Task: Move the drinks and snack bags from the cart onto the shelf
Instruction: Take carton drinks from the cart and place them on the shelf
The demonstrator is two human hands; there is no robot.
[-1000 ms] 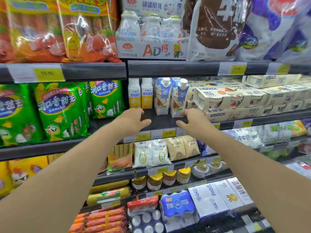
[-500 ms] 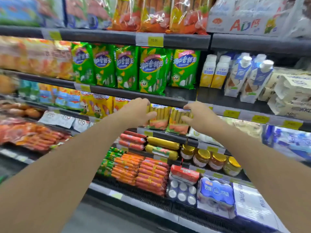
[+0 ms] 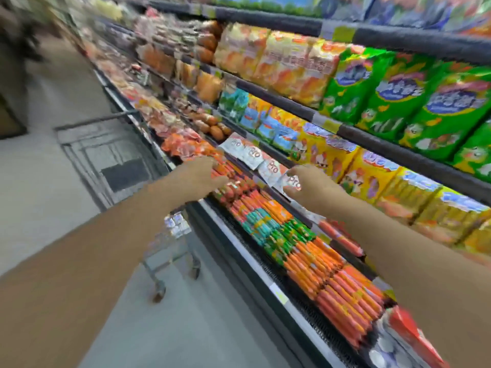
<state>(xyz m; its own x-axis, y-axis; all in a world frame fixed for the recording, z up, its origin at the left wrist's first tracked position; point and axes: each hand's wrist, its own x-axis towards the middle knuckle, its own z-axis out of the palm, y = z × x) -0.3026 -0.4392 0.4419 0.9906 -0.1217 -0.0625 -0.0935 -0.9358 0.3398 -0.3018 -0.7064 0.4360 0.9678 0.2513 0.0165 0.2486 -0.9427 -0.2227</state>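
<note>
- The left hand [image 3: 198,174] is reaching out at centre frame, fingers relaxed and lightly bent, holding nothing; it is showing in front of the red and orange sausage packs [image 3: 313,251] at the shelf's front edge, and the blur makes it impossible to tell whether it is touching them.
- The right hand [image 3: 309,185] is hovering just right of centre, fingers loosely curved and gripping nothing, overlapping the white "Pro" sachets [image 3: 251,152] in the picture.
- Both forearms are stretching in from the lower corners of the frame.
- The cart [image 3: 119,166] is standing in the aisle at left of centre, close against the shelf [image 3: 265,264] base, with its wire basket, legs and castors partly hidden behind the left forearm.
- A small shiny pack [image 3: 175,224] is showing through the cart's wire side just under the left forearm; it is too blurred to say what it is.
- Green snack bags [image 3: 393,94] are standing in a row at the upper right of the frame, with orange bags [image 3: 281,62] beside them toward the left.
- Yellow bags [image 3: 366,179] are lining the tier below, at right of centre.
- Yellow price tags [image 3: 342,33] are sitting on the dark shelf edges.
- The whole frame is smearing with motion, most strongly at the upper left.
</note>
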